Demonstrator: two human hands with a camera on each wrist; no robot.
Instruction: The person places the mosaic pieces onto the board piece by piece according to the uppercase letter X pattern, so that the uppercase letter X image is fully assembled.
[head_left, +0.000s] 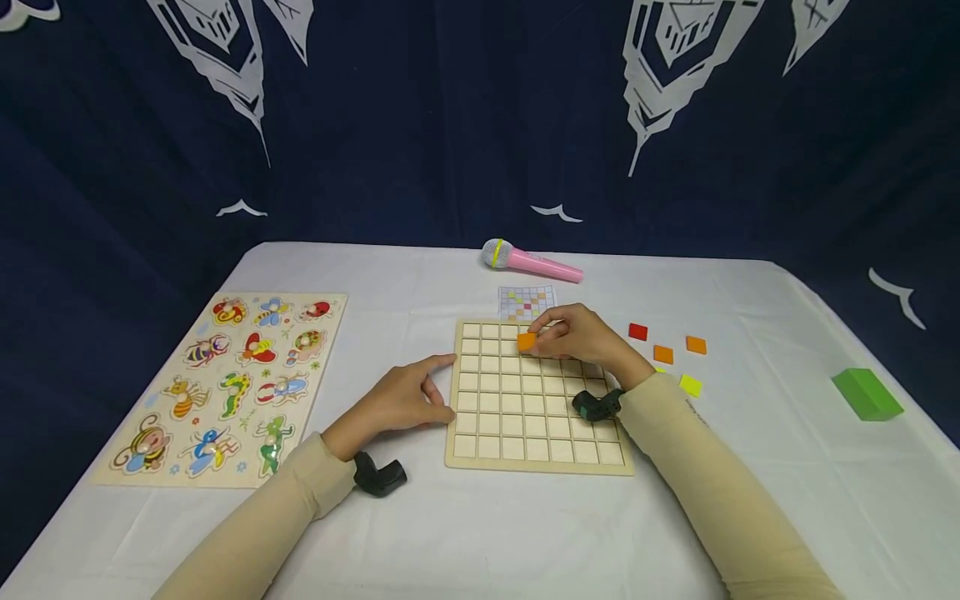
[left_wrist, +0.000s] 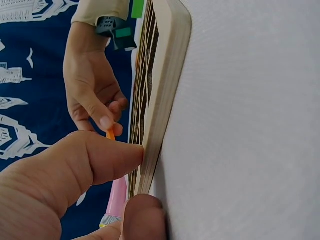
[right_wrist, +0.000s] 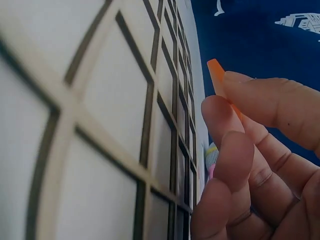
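Observation:
A wooden grid board (head_left: 538, 467) with rows of square cells lies on the white table. Over its far part, my right hand (head_left: 581, 337) pinches a small orange square tile (head_left: 526, 342) between thumb and fingers. In the right wrist view the tile (right_wrist: 217, 75) stands tilted, apart from the grid. My left hand (head_left: 397, 400) is at the board's left side, thumb and forefinger spread and touching the edge. The left wrist view shows that thumb (left_wrist: 117, 157) against the board's wooden rim (left_wrist: 172, 65). Behind the board lies a small card (head_left: 527, 300) printed with a coloured grid.
Right of the board lie a red tile (head_left: 637, 332), two orange tiles (head_left: 696, 345) and yellow ones (head_left: 690, 385), one partly hidden by the right arm. A green block (head_left: 867, 394) sits far right. A pink microphone (head_left: 536, 262) lies behind, an insect puzzle board (head_left: 225, 383) at left.

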